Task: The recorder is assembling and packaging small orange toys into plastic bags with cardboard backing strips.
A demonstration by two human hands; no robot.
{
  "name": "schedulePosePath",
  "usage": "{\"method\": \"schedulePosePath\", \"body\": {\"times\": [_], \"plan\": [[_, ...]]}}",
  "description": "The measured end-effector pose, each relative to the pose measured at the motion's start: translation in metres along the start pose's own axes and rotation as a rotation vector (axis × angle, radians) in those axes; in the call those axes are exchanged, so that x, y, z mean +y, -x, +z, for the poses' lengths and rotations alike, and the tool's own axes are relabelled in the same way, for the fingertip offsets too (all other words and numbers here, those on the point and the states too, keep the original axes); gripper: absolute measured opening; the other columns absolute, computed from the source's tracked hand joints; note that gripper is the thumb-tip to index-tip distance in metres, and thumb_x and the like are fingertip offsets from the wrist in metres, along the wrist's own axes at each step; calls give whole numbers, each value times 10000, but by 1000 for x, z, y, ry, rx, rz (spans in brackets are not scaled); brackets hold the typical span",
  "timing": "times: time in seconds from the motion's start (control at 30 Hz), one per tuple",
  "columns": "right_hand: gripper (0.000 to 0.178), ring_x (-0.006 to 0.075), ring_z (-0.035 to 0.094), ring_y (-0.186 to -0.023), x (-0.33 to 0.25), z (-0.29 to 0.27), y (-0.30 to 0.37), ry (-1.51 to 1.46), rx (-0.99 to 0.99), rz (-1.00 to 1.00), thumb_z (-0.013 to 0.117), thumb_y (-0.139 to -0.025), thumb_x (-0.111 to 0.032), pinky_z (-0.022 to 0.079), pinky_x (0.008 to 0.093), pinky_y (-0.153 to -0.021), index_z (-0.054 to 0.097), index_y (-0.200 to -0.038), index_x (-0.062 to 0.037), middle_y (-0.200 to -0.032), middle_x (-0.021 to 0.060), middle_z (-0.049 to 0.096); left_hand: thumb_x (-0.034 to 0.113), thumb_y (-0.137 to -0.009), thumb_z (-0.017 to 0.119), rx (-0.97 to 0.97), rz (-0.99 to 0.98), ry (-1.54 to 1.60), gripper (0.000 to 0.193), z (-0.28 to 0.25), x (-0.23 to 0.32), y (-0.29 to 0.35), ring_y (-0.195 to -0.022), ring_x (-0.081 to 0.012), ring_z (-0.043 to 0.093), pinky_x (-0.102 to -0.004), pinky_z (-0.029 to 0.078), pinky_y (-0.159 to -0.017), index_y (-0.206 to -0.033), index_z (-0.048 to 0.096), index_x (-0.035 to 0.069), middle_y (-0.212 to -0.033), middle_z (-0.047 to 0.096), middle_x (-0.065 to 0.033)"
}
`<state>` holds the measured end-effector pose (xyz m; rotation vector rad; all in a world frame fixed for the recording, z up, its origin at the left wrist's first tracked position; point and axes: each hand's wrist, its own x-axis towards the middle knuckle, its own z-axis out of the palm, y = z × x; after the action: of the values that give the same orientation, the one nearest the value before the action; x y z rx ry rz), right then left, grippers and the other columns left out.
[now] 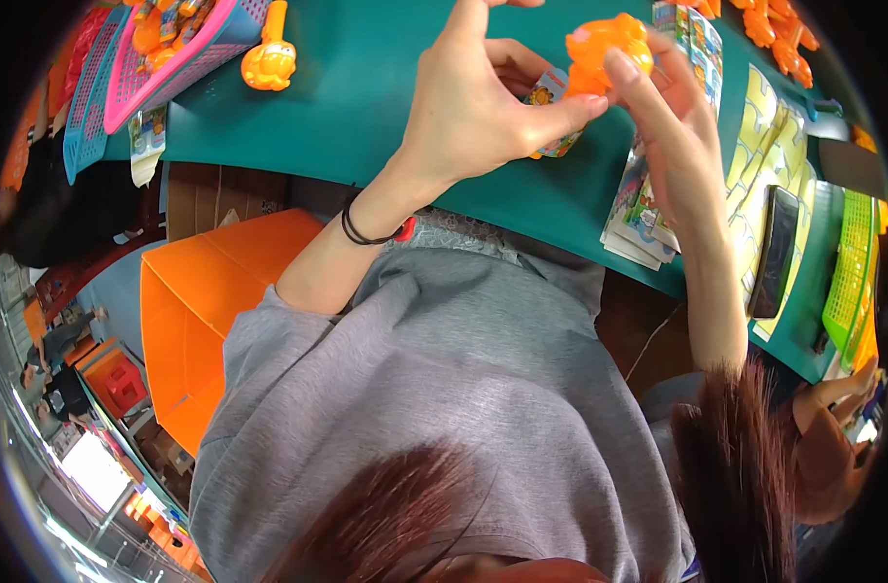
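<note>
An orange plastic toy (588, 49) with a rounded, moulded figure shape is held above the table. My right hand (679, 126) grips it from the right, thumb and fingers closed on it. My left hand (468, 107) is curled with its thumb reaching to the toy's lower edge. Behind that thumb, in the left fingers, a piece with a colourful printed label (549, 89) shows in part. Whether it is joined to the toy is hidden. Stacks of printed sheets (641, 219) lie under and beside my right wrist.
On the green table (356, 107), another orange toy with a handle (269, 64) lies at left, near a pink-rimmed basket (176, 83) of orange pieces. More orange toys (776, 39) lie far right. A phone (776, 248) rests on yellow sheets. An orange bin (186, 321) stands left.
</note>
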<state>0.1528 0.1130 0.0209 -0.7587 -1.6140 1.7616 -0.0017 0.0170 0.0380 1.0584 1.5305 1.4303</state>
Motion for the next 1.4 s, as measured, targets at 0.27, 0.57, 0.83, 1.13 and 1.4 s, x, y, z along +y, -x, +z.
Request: {"method": "schedulePosePath", "body": {"times": [0.27,0.57,0.83,1.13,1.4], "plan": [[521,210,604,-1100,-9,-7,3,254,-230,-454,675,-887,-82,531,325,-914,458,-1350,23,-1222,150,584,132,-716,870,-102,-57,205,714,-30,15,9,-826,-98,635,-258,458,-832,-1287,456,26,-844,689,-65],[492,234,668,-907,-11,1,10,-84,-126,22,497,-998,-223,576,275,-762,383,-1394,46,-1169,171,595,164,-784,829,303,353,291,249,-18,-27,16,-661,-44,572,-188,462,-604,-914,691,3,-830,693,-32],[523,174,615,-745,-6,0,10,-195,-142,170,461,-1015,-339,506,223,-620,397,-1376,34,-1135,157,596,140,-803,808,381,398,254,164,-16,-30,10,-623,-33,498,-198,396,-558,-824,696,22,-751,664,5],[425,163,628,-644,-5,0,13,-393,-190,312,462,-1010,-346,505,214,-546,472,-1259,-1,-1074,186,635,155,-769,832,454,593,-269,227,-25,-32,3,-743,-102,558,-241,452,-686,-855,670,20,-754,642,-13],[484,115,530,-565,-6,-3,12,-612,-368,416,391,-1033,-412,399,185,-465,475,-1277,-2,-1063,209,623,242,-729,846,535,1294,-1045,440,-41,-13,-19,-973,-154,638,-373,250,-1096,-1089,710,31,-967,722,-28]]}}
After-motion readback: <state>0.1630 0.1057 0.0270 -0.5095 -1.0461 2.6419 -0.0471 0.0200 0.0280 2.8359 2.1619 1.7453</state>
